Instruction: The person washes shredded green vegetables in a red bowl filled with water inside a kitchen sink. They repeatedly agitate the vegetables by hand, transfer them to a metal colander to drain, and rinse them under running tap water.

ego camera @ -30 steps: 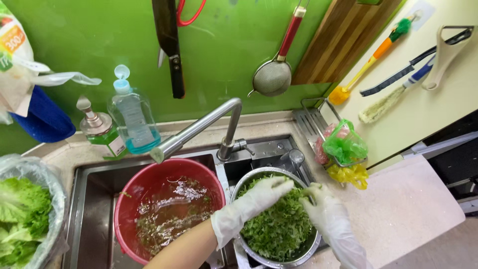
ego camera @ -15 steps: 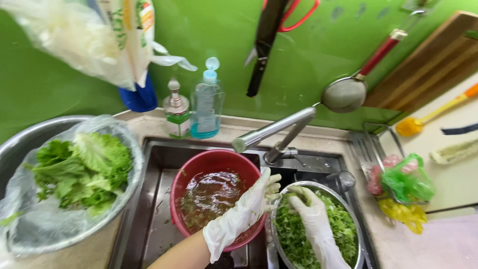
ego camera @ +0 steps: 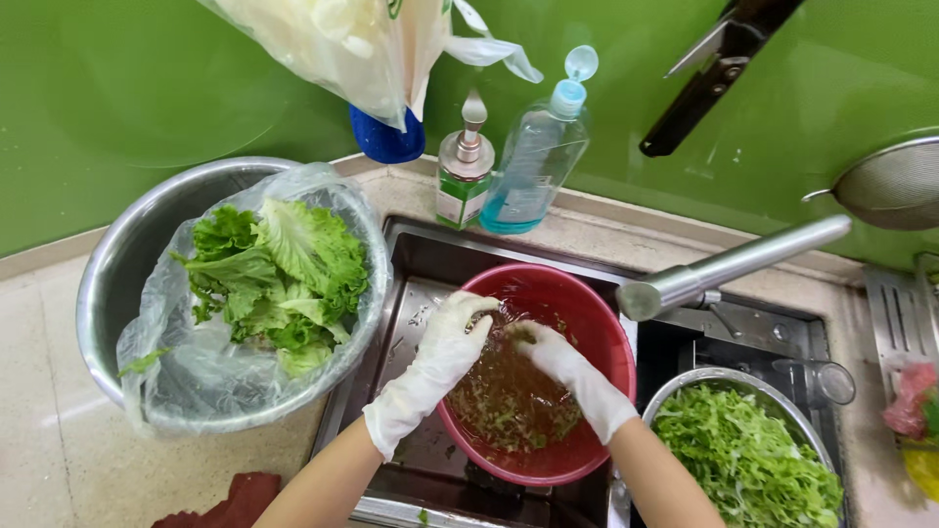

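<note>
Both my hands wear white gloves and reach into a red basin (ego camera: pixel 592 323) that stands in the sink and holds murky water with green bits. My left hand (ego camera: pixel 452 332) rests on the basin's near-left rim, fingers curled toward the water. My right hand (ego camera: pixel 548 354) dips into the water beside it, fingers bent; whether it holds any greens I cannot tell. To the right a steel bowl (ego camera: pixel 685 389) holds chopped greens (ego camera: pixel 748 460). On the left counter a large steel bowl (ego camera: pixel 127 254) lined with a plastic bag carries lettuce leaves (ego camera: pixel 274 279).
The steel tap spout (ego camera: pixel 724 266) reaches over the basin's right edge. A soap pump (ego camera: pixel 463 166) and a blue-liquid bottle (ego camera: pixel 533 161) stand behind the sink. A plastic bag (ego camera: pixel 342 44) hangs above, a strainer (ego camera: pixel 895 186) on the green wall at right.
Both hands left the bowl of chopped greens and moved left into the red basin. The view swung left, bringing the lettuce bowl fully into sight.
</note>
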